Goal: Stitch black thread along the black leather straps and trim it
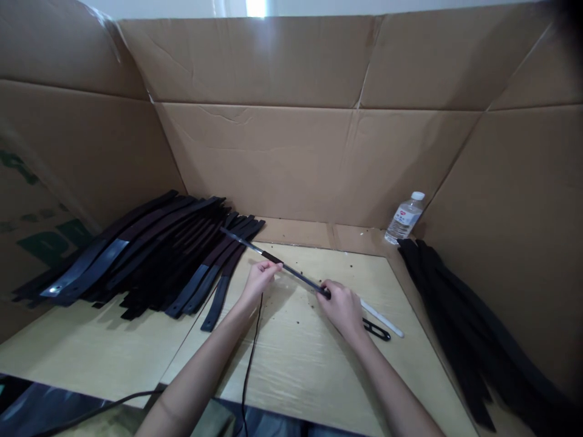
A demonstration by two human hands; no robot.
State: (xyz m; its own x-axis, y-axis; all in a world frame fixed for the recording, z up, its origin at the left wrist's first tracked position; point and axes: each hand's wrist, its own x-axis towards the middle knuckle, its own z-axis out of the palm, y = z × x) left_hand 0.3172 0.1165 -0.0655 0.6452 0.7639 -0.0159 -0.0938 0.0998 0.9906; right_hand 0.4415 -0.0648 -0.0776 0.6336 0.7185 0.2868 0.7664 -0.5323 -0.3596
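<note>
Both my hands hold one long black strap edge-up over the light wooden table. My left hand pinches it near its middle. My right hand is closed round its near end. The strap's far end points up-left toward a big heap of black and dark brown straps fanned out on the left of the table.
Cardboard walls enclose the table on three sides. A water bottle stands in the back right corner. More black straps lean along the right wall. Small black snips and a white stick lie beside my right hand. A thin black cable runs toward me.
</note>
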